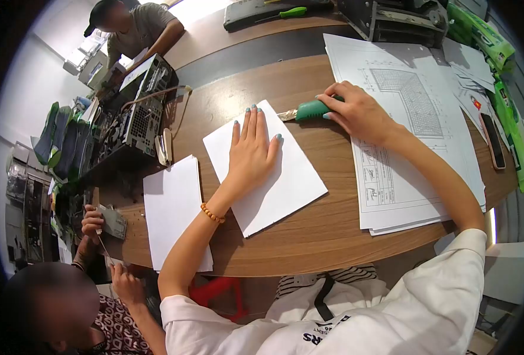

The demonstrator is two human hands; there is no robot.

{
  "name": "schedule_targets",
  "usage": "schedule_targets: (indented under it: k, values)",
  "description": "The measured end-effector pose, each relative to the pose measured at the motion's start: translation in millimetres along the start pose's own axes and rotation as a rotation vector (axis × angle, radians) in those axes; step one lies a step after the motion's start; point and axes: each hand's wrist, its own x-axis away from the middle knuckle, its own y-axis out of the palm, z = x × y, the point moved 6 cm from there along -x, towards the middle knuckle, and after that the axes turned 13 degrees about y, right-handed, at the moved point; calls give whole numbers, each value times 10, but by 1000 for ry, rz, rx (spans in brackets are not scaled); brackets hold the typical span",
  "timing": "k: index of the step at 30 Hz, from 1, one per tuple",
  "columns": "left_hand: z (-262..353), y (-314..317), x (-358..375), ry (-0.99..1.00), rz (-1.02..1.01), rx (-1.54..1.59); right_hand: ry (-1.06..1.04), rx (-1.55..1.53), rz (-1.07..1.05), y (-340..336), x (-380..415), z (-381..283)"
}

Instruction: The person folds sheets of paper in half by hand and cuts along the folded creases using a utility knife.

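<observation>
My left hand [251, 148] lies flat on a white sheet stack [285, 189], fingers stretched toward its far edge and thumb out to the side. At the right, my right hand [356, 112] has its fingers wrapped round a green utility knife [313, 110]. The knife rests low over the wooden table [309, 77], its metallic tip pointing left at the paper's upper right edge. Part of the knife's handle is hidden under my fingers. Left of my forearm lies a second stack of white paper [172, 201].
Printed drawings [386, 189] spread under my right forearm, with a phone [492, 141] beyond. An open computer case [146, 112] stands at the left. One person [144, 29] sits across; another person's hand [126, 284] works at lower left. A green screwdriver [291, 12] lies at the back.
</observation>
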Motion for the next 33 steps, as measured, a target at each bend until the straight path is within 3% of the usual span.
schedule_targets:
  k: [9, 11, 17, 33]
  values:
    - [9, -5, -2, -4, 16, 17, 2, -116, 19, 117, -129, 49]
    - [25, -35, 3, 51, 113, 48, 4, -126, 0, 100, -135, 72]
    - [33, -13, -3, 11, 23, 1, 0, -150, -33, 158, -194, 55]
    - [14, -7, -1, -2, 51, 0, -32, -167, 1, 281, -389, 226]
